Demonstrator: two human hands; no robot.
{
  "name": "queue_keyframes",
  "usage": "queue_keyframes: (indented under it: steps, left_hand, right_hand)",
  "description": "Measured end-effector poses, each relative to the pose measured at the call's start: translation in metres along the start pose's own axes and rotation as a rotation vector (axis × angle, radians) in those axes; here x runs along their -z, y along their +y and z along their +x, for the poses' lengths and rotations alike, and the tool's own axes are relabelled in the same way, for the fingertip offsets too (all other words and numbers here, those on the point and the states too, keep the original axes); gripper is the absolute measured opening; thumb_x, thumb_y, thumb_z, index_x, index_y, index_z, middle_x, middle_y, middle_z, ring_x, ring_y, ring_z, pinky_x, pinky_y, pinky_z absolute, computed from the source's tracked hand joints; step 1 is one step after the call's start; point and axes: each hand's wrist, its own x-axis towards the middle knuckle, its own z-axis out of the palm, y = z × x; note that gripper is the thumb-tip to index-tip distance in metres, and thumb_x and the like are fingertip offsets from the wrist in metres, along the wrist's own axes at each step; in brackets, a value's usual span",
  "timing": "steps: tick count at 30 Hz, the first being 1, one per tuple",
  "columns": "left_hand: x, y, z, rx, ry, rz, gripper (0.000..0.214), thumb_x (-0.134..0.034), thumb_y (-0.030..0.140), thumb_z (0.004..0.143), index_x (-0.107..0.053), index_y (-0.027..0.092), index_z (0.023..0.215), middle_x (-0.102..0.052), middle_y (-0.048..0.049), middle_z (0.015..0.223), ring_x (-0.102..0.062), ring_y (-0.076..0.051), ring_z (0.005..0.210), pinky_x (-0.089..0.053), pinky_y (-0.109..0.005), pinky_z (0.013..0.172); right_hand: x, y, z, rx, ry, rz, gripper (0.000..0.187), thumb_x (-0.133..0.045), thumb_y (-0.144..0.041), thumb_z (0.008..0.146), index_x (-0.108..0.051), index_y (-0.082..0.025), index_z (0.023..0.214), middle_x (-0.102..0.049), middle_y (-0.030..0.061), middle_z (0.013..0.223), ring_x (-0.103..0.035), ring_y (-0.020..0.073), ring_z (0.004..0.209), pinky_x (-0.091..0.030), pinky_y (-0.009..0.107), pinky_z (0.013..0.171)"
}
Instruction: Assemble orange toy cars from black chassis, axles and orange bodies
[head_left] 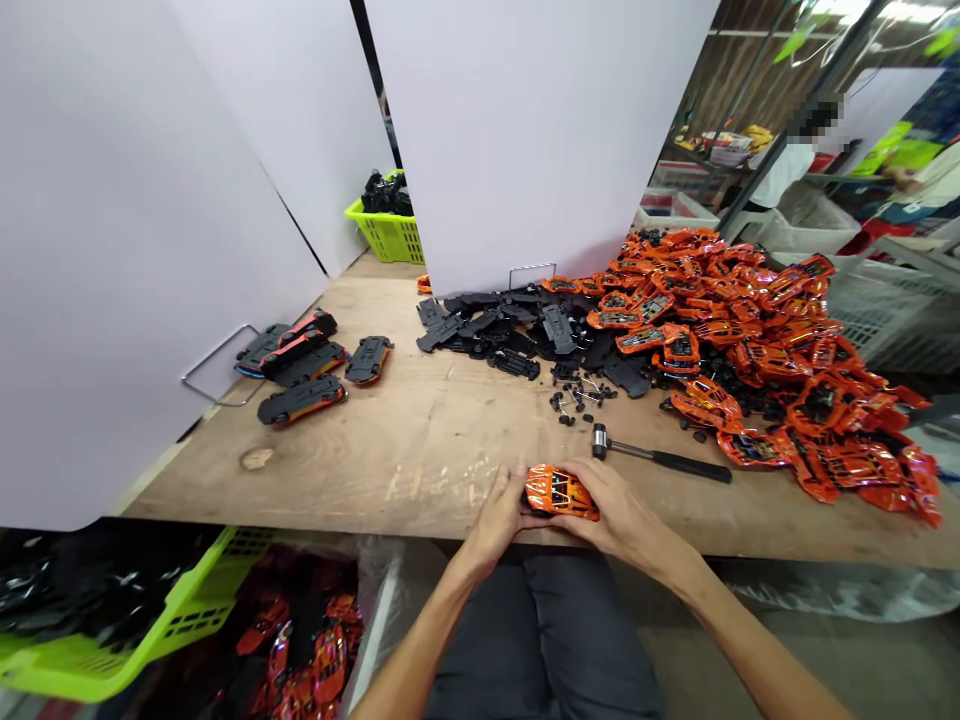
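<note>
Between both hands, at the front edge of the wooden table (420, 440), is an orange toy car (559, 490), roof up. My left hand (499, 510) grips its left end, and my right hand (611, 505) wraps round its right end. Just beyond the right hand lies a small hammer (664, 457) with a black handle. Small wheel axles (577, 395) are scattered behind it. Farther back is a heap of black car bases (517, 335). At the right rises a large pile of shiny orange car bodies (720, 310).
Several assembled toy cars (300, 365) lie at the left, mostly underside up. White panels (517, 130) stand along the back and left. A green basket (386, 235) sits behind; another green basket (172, 620) is below the table's left front. A person (787, 165) is at the far right.
</note>
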Motion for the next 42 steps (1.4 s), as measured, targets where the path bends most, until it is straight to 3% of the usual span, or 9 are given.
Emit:
queue_keyframes:
  steps: [4,13,16,20,24,32,37,39,42]
  left_hand:
    - [-0.001,0.001,-0.004,0.022,0.033,0.087,0.059,-0.084,0.064,0.072,-0.048,0.022,0.092,-0.068,-0.0011,0.090,-0.073,-0.022,0.089,-0.066,-0.039,0.073]
    - [-0.008,-0.004,-0.002,-0.035,0.098,0.080,0.062,-0.086,0.064,0.068,-0.043,0.023,0.086,-0.066,0.0019,0.083,-0.066,-0.016,0.076,-0.059,-0.030,0.069]
    - [-0.007,-0.002,-0.007,-0.072,0.099,0.061,0.057,-0.087,0.057,0.071,-0.044,0.023,0.088,-0.068,0.0014,0.083,-0.067,-0.016,0.077,-0.058,-0.030,0.074]
    - [-0.002,0.009,-0.015,-0.083,-0.112,0.091,0.049,-0.084,0.048,0.079,-0.051,0.023,0.104,-0.071,-0.0012,0.090,-0.069,-0.018,0.082,-0.057,-0.030,0.077]
    - [-0.001,0.014,-0.011,-0.189,-0.279,0.421,0.036,-0.076,0.042,0.089,-0.067,0.021,0.116,-0.074,-0.0080,0.114,-0.068,-0.023,0.106,-0.054,-0.030,0.091]
    - [-0.013,-0.008,-0.007,-0.354,-0.098,0.710,0.028,-0.072,0.044,0.091,-0.077,0.020,0.104,-0.080,-0.0068,0.097,-0.072,-0.023,0.086,-0.056,-0.032,0.082]
    - [-0.016,0.009,-0.007,-0.424,-0.225,0.883,0.023,-0.061,0.039,0.099,-0.071,0.023,0.113,-0.079,-0.0055,0.101,-0.074,-0.022,0.086,-0.054,-0.029,0.078]
    - [-0.020,0.013,-0.002,-0.460,-0.306,1.082,0.024,-0.066,0.040,0.095,-0.067,0.023,0.113,-0.078,-0.0062,0.099,-0.073,-0.022,0.083,-0.051,-0.029,0.072]
    - [-0.030,0.007,0.007,-0.562,-0.264,1.430,0.021,-0.073,0.037,0.089,-0.066,0.021,0.102,-0.075,-0.0098,0.096,-0.072,-0.027,0.081,-0.046,-0.030,0.064]
  right_hand:
    - [-0.004,0.001,-0.001,0.036,-0.029,-0.049,0.054,-0.069,-0.037,0.097,-0.045,-0.025,0.144,-0.062,0.0147,0.134,-0.061,0.0315,0.125,-0.053,0.053,0.107]
    - [-0.016,-0.001,-0.001,0.055,-0.055,-0.357,0.063,-0.063,-0.051,0.098,-0.048,-0.015,0.147,-0.061,0.0233,0.138,-0.056,0.0392,0.132,-0.047,0.060,0.110]
    - [-0.003,0.002,-0.003,0.025,-0.074,-0.213,0.067,-0.066,-0.058,0.094,-0.049,-0.020,0.146,-0.060,0.0193,0.141,-0.054,0.0369,0.134,-0.043,0.058,0.114]
    - [0.014,0.011,-0.014,-0.222,0.096,0.197,0.045,-0.058,-0.055,0.100,-0.057,-0.024,0.133,-0.065,0.0110,0.130,-0.062,0.0262,0.121,-0.052,0.040,0.104]
    - [0.006,0.017,-0.027,-0.298,0.199,0.466,0.029,-0.065,-0.049,0.098,-0.065,-0.022,0.111,-0.067,0.0049,0.108,-0.064,0.0213,0.104,-0.052,0.030,0.093]
    - [-0.001,0.020,-0.026,-0.385,0.203,0.664,0.034,-0.074,-0.050,0.089,-0.066,-0.021,0.105,-0.066,0.0024,0.097,-0.062,0.0198,0.093,-0.051,0.029,0.083]
    - [-0.002,0.015,-0.023,-0.422,0.279,0.697,0.029,-0.077,-0.046,0.088,-0.069,-0.020,0.097,-0.065,-0.0006,0.087,-0.059,0.0163,0.082,-0.048,0.026,0.075]
    - [-0.004,0.015,-0.023,-0.419,0.284,0.702,0.029,-0.076,-0.046,0.089,-0.070,-0.020,0.098,-0.066,-0.0003,0.088,-0.061,0.0167,0.083,-0.049,0.027,0.076]
    - [-0.008,0.019,-0.028,-0.421,0.287,0.695,0.033,-0.077,-0.047,0.088,-0.069,-0.020,0.105,-0.069,0.0009,0.096,-0.065,0.0188,0.091,-0.053,0.029,0.083]
